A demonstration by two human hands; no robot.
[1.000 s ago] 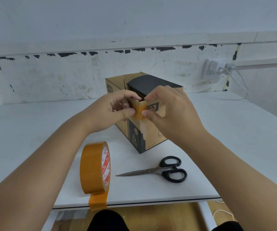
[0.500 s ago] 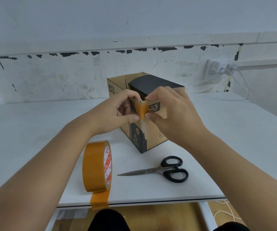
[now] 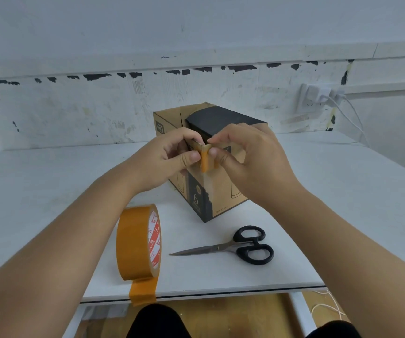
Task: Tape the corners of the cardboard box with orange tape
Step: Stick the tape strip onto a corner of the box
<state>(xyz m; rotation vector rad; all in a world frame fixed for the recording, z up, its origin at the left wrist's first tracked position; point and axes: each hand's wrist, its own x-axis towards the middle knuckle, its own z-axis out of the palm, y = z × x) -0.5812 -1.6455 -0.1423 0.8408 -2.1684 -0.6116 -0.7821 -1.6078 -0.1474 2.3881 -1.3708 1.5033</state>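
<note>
A brown cardboard box (image 3: 225,191) with black print stands upright on the white table (image 3: 50,186), its top open. A short strip of orange tape (image 3: 205,159) is folded over the box's near top corner. My left hand (image 3: 169,159) pinches that corner from the left, thumb on the tape's edge. From the right, my right hand (image 3: 250,157) presses the tape against the corner with thumb and fingertips. The orange tape roll (image 3: 135,242) stands on edge near the table's front, its loose end hanging over the edge.
Black-handled scissors (image 3: 240,247) lie shut on the table to the right of the roll, blades pointing left. A wall socket (image 3: 316,93) with white cables sits at the back right. The table's front edge (image 3: 221,292) runs close below the roll.
Both hands have slid slightly up the corner, and the thumbs now press the tape tighter around the box's edge. Roll and scissors have not moved.
</note>
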